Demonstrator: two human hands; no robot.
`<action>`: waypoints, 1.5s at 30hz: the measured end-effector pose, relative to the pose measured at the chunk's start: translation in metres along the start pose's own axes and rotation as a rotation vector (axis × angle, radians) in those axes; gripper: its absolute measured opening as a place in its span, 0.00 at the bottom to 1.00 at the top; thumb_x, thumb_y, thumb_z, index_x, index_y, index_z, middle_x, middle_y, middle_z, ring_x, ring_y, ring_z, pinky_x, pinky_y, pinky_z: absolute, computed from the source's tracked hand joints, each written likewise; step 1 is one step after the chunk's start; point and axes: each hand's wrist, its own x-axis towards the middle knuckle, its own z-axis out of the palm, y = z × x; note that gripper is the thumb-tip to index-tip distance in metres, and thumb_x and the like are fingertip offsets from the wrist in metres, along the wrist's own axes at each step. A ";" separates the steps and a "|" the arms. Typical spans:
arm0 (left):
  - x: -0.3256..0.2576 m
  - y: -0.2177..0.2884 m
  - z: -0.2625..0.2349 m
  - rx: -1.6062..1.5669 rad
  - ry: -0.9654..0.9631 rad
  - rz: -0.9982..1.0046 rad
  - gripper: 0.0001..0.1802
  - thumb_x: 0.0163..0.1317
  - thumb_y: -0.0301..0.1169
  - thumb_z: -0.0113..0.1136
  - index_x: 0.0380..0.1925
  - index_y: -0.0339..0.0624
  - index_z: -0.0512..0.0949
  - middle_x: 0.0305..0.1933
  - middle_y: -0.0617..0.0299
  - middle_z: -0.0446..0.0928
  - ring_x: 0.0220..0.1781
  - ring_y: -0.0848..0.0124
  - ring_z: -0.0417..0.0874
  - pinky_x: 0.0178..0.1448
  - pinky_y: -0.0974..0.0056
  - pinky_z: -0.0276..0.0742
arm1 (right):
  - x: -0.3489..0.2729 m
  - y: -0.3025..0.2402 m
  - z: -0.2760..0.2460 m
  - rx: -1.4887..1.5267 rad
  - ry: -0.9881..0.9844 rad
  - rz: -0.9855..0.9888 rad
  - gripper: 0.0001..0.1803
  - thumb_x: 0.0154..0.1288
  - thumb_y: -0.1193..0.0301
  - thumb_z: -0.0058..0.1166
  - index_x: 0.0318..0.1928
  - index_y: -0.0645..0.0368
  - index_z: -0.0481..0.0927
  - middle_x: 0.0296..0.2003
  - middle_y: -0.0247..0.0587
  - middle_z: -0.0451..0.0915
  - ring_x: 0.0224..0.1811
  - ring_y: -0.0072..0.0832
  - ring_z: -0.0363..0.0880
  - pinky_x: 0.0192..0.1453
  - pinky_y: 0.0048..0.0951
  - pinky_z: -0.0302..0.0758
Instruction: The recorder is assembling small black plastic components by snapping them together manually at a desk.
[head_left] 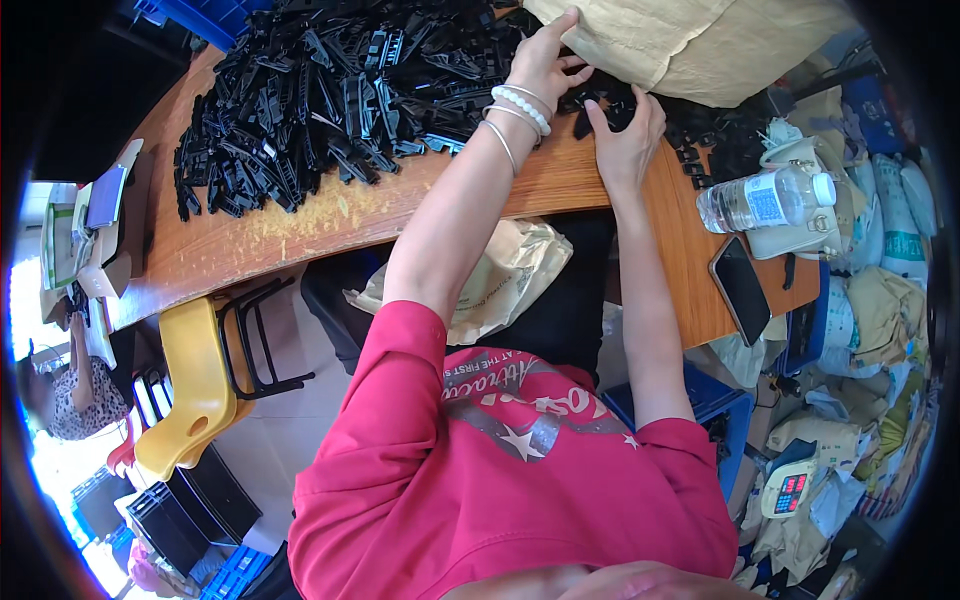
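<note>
Slim black plastic parts [300,120] lay heaped across the brown wooden table [560,170]; beside them the left hand [545,65] was half-open, its hold unclear, the right hand [628,140] spread, apparently empty. Nudged, the tan paper sack [700,45] could have slumped, scattering parts.

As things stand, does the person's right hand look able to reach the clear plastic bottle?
Probably yes. The right hand has thumb and fingers spread apart, and the bottle lies to its right. Between them I see bare tabletop and low black parts, which should hardly block the way.
</note>
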 end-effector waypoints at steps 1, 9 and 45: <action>0.005 -0.001 -0.002 0.022 -0.009 0.003 0.26 0.59 0.39 0.68 0.53 0.38 0.71 0.50 0.53 0.74 0.48 0.56 0.76 0.49 0.51 0.76 | 0.001 0.002 0.002 -0.056 0.051 -0.044 0.42 0.53 0.53 0.69 0.61 0.65 0.66 0.59 0.63 0.63 0.63 0.57 0.60 0.67 0.53 0.58; -0.008 0.015 0.006 0.258 0.068 0.178 0.18 0.55 0.33 0.72 0.37 0.29 0.78 0.33 0.57 0.78 0.27 0.69 0.81 0.28 0.69 0.78 | 0.012 -0.008 0.016 -0.055 0.122 0.102 0.51 0.48 0.44 0.70 0.63 0.64 0.63 0.56 0.60 0.64 0.62 0.54 0.62 0.64 0.51 0.61; -0.178 0.028 -0.122 1.855 -0.107 1.157 0.24 0.52 0.38 0.71 0.47 0.44 0.76 0.41 0.58 0.72 0.45 0.58 0.73 0.49 0.58 0.69 | -0.048 -0.044 -0.026 -0.033 -0.169 -0.591 0.15 0.54 0.82 0.59 0.42 0.52 0.83 0.41 0.32 0.75 0.43 0.33 0.74 0.48 0.35 0.66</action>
